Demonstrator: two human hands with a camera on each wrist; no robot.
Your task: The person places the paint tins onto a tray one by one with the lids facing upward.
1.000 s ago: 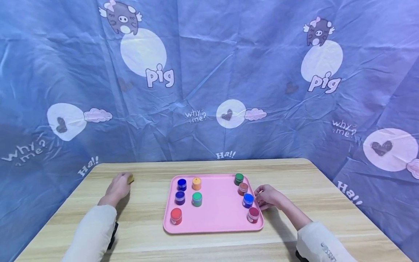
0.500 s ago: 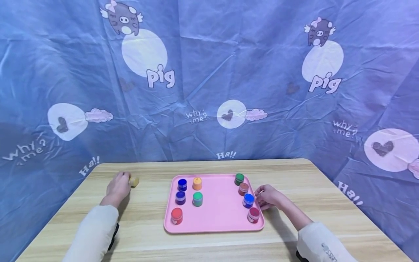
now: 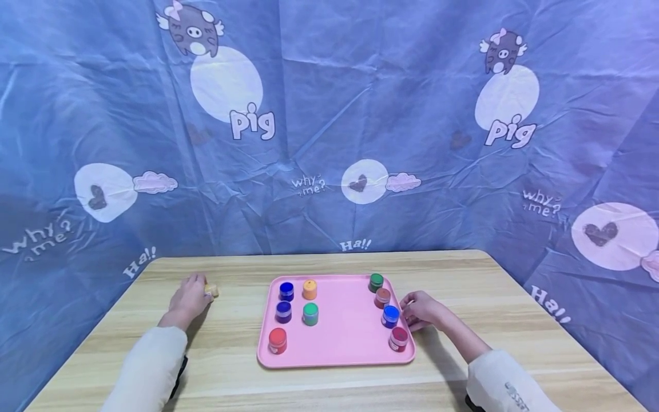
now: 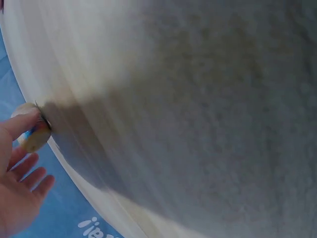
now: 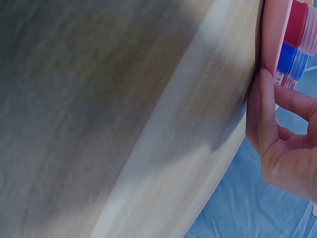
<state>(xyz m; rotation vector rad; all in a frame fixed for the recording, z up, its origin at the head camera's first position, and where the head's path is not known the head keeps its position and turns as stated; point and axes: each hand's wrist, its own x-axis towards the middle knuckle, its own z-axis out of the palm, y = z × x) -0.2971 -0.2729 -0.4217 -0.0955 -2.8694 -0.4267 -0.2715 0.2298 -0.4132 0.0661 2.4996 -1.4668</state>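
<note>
My left hand (image 3: pixel 189 298) sits left of centre in the head view, on the wooden table (image 3: pixel 231 343), well apart from the pink tray (image 3: pixel 345 332). Fingertips pinch a small yellow-lidded jar (image 3: pixel 211 290) just right of the knuckles. The left wrist view confirms it: thumb on the jar (image 4: pixel 32 135) at the left edge of the frame, the other fingers loosely extended below it. I can't tell whether the jar rests on the table or is lifted just off it.

My right hand (image 3: pixel 422 310) is right of centre in the head view, against the tray's right rim. In the right wrist view the thumb (image 5: pixel 265 114) lies along the tray edge (image 5: pixel 271 34) and the fingers are loosely curled, with nothing gripped; I read it as relaxed, touching the rim only. The blue jar (image 3: pixel 390 315) is just beside the fingertips; contact is not resolvable.

On the tray, the right column runs from top to bottom: green jar (image 3: pixel 376 281), brown-red jar (image 3: pixel 382 297), blue jar, dark red jar (image 3: pixel 399 338). The left cluster: dark blue jar (image 3: pixel 286 290), orange jar (image 3: pixel 309 289), purple jar (image 3: pixel 283 311), second green jar (image 3: pixel 310 313), red jar (image 3: pixel 277 340) at lower left. All are upright with lids on.

A blue printed cloth backdrop (image 3: pixel 329 114) fills the upper frame.
</note>
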